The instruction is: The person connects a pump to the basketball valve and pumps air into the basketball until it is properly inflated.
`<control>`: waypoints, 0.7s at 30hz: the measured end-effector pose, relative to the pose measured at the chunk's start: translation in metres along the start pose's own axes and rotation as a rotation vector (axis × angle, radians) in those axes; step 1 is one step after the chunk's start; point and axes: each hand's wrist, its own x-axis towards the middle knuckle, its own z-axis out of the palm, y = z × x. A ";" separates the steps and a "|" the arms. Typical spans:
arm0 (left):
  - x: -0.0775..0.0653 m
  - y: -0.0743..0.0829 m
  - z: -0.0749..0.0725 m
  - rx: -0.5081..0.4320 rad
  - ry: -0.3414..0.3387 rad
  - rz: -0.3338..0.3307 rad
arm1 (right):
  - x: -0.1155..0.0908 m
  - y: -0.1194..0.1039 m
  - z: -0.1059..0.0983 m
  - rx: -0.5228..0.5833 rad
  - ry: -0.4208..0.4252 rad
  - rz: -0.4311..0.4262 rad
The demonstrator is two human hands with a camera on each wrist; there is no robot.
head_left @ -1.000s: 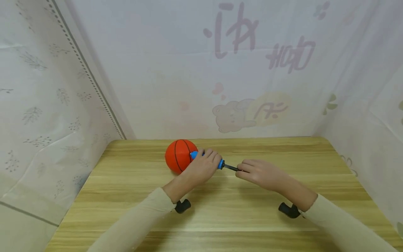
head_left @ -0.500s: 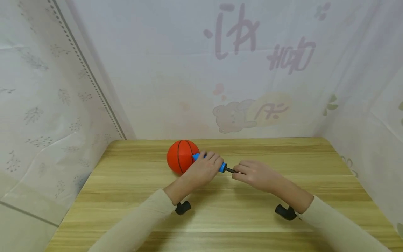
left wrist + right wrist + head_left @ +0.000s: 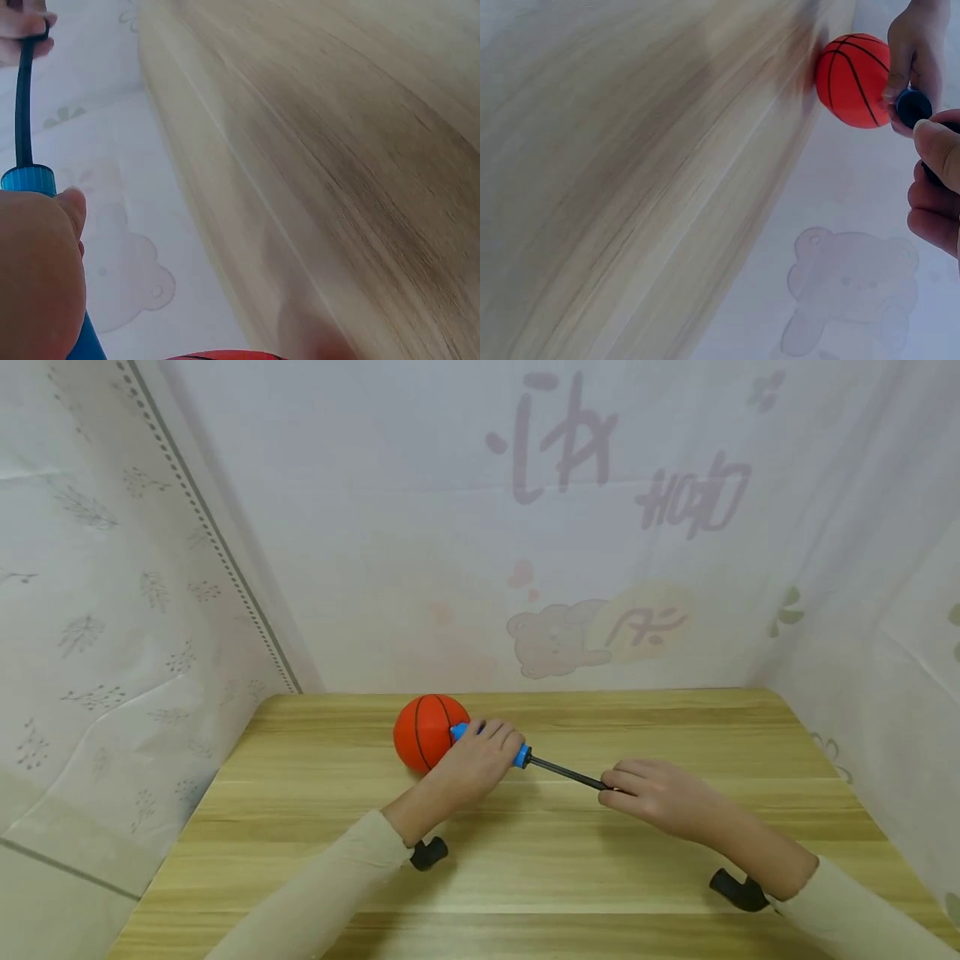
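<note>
A blue hand pump (image 3: 521, 757) points its nozzle end at an orange-red toy basketball (image 3: 427, 733) with black lines. My left hand (image 3: 483, 760) wraps round the pump's blue barrel, close beside the ball. From the barrel a long black rod (image 3: 566, 772) sticks out to the right. At its far end my right hand (image 3: 652, 793) grips the pump's handle, mostly hidden by the fingers. In the left wrist view, the rod (image 3: 24, 105) rises from the blue collar (image 3: 28, 180). Whether the nozzle enters the ball is hidden in these views.
Everything is above a wooden table (image 3: 570, 868), whose back edge meets a pale printed curtain (image 3: 405, 568). More patterned cloth (image 3: 112, 610) hangs on the left and right. A black wrist-camera mount (image 3: 429, 853) sits under the left wrist, another mount (image 3: 738, 891) under the right.
The right hand first moved slightly left, shortening the visible rod, then pulled back to the right and toward me, drawing out much more of it. The left hand and ball shifted only slightly.
</note>
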 end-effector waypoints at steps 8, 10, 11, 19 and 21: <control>0.004 0.004 -0.001 0.034 -0.026 -0.002 | -0.004 0.001 0.003 -0.004 -0.013 0.002; 0.006 0.007 0.000 0.045 -0.034 -0.008 | 0.000 0.003 0.005 0.001 -0.005 0.004; 0.007 0.008 0.000 0.050 -0.037 -0.011 | 0.003 0.003 0.007 0.006 0.000 0.005; 0.013 0.014 0.001 0.072 -0.031 -0.027 | 0.024 0.011 0.024 -0.004 -0.012 0.010; 0.013 0.015 0.001 0.080 -0.026 -0.023 | 0.029 0.013 0.029 -0.013 -0.016 0.008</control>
